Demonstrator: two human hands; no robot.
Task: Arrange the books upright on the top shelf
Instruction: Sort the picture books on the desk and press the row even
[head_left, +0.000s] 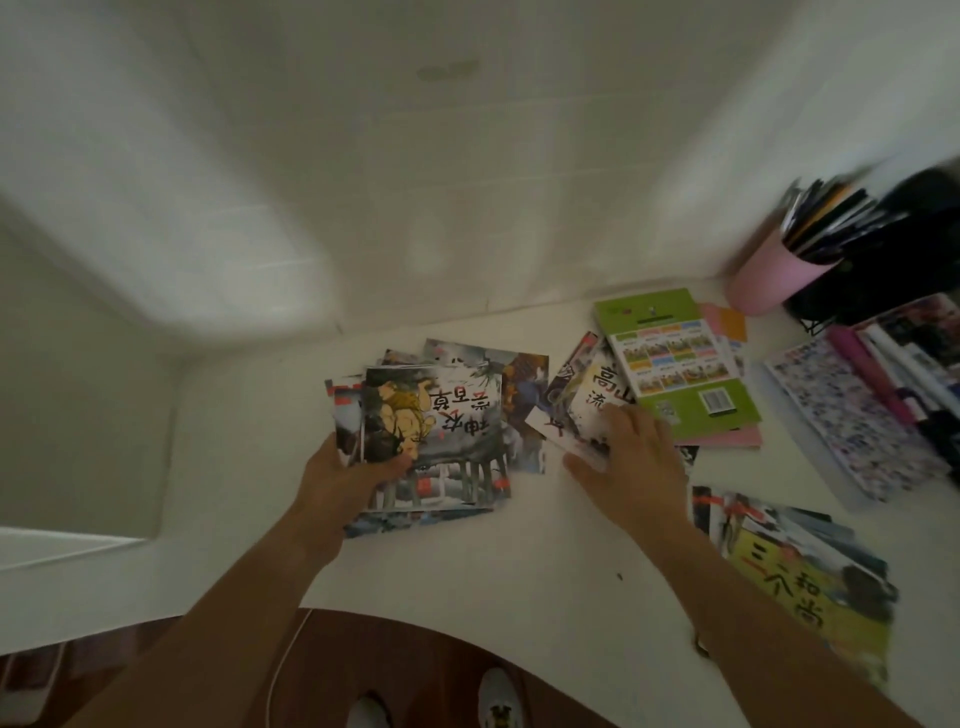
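The books lie flat on the white bench (467, 571), not upright. Left hand (343, 483) holds a stack of thin picture books (436, 441) at its near left corner, thumb on the top cover, other fingers hidden under the stack. Right hand (634, 462) rests on a book w/ black characters (597, 410), fingers straight & a bit apart. Green book (680, 364) lies just behind it. Yellow book (795, 571) is near the right forearm. Pink pen cup (769, 280) stands at back right.

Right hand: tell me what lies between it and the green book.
Nothing visible. The right hand rests on a white book directly beside the green book, its fingers almost at the green cover's near edge.
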